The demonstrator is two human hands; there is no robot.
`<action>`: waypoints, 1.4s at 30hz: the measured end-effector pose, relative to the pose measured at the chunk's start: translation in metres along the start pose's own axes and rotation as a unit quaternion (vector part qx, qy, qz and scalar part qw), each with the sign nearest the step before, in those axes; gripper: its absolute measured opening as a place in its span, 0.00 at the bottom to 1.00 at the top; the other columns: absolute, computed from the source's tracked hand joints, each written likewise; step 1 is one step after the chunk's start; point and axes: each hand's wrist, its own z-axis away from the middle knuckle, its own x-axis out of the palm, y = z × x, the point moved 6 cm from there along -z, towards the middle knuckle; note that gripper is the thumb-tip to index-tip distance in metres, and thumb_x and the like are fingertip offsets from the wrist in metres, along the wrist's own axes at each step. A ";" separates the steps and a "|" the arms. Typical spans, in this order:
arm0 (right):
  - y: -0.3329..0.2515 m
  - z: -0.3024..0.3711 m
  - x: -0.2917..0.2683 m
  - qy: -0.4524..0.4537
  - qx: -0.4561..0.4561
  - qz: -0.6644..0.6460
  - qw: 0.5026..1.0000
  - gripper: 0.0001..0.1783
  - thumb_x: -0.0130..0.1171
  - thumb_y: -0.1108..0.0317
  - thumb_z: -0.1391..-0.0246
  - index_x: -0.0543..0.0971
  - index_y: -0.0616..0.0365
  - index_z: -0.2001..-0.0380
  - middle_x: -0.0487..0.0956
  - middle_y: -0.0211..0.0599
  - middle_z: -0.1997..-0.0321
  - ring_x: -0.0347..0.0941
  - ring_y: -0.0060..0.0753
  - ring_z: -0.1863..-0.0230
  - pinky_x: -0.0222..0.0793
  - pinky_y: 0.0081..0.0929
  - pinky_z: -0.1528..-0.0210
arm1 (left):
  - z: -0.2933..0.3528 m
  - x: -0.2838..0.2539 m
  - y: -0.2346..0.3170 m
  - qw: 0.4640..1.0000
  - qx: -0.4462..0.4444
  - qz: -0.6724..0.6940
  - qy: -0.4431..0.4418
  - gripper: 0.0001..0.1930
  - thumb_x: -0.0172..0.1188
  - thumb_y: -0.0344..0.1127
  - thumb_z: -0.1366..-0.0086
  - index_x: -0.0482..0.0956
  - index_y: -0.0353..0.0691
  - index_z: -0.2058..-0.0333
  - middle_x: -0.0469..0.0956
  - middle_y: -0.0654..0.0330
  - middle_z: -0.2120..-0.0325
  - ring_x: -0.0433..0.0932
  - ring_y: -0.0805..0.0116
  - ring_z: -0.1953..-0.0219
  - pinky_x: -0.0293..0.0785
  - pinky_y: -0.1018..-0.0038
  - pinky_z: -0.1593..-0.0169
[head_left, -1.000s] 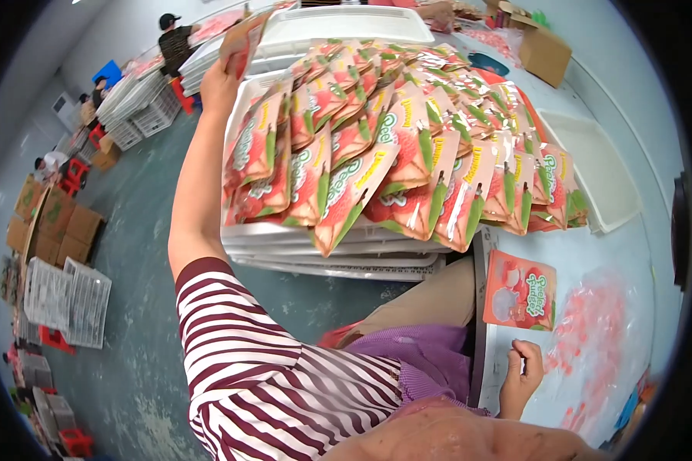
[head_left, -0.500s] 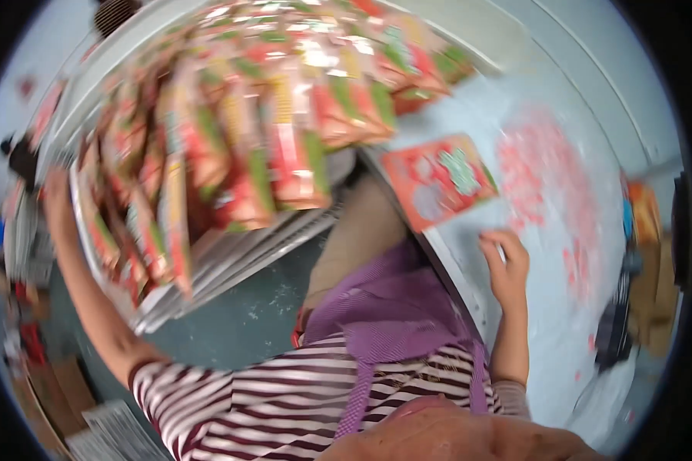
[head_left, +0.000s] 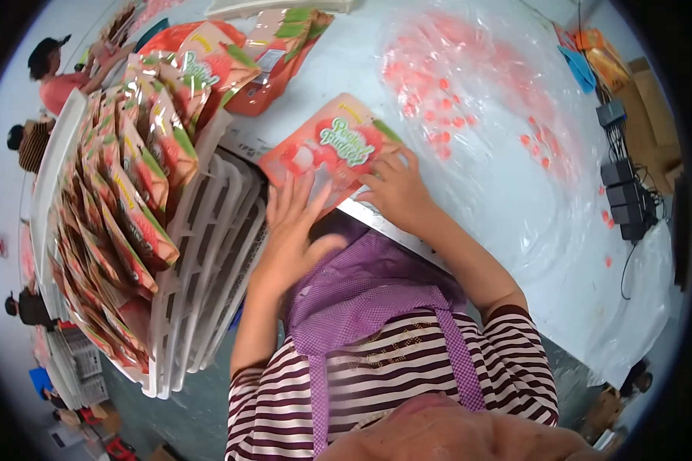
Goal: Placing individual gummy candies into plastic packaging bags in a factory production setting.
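Observation:
A flat red-and-green pouch (head_left: 323, 134) with a fruit picture lies on the pale table in front of me, tilted, its near edge at the table's edge. My left hand (head_left: 288, 238) is open, fingers spread and fingertips on the pouch's near-left part, thumb apart. Resting at its right edge is my right hand (head_left: 400, 188), fingers loosely bent and apart, tips touching the pouch. Neither hand appears to be gripping it. To the left, a white plastic crate (head_left: 161, 338) on a stack holds many similar pouches (head_left: 134, 207) standing in rows.
More pouches (head_left: 277, 58) lie at the table's far side. Clear plastic sheeting (head_left: 500, 207) with scattered small red pieces (head_left: 442, 115) covers the table's right. Black power adapters (head_left: 627, 192) with cables line the right edge. Other people (head_left: 58, 81) work at far left.
My left hand has come from the crate's far-left rim to the pouch on the table. My right hand has moved onto the pouch's right edge. The view has turned toward the table.

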 end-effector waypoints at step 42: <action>0.030 0.007 0.026 -0.031 0.336 -0.626 0.703 0.12 0.65 0.66 0.54 0.74 0.61 0.80 0.73 0.25 0.78 0.65 0.12 0.76 0.62 0.14 0.76 | -0.045 0.059 0.001 0.982 -0.127 0.138 0.033 0.16 0.67 0.33 0.50 0.69 0.35 0.68 0.72 0.57 0.78 0.75 0.71 0.77 0.72 0.74 0.75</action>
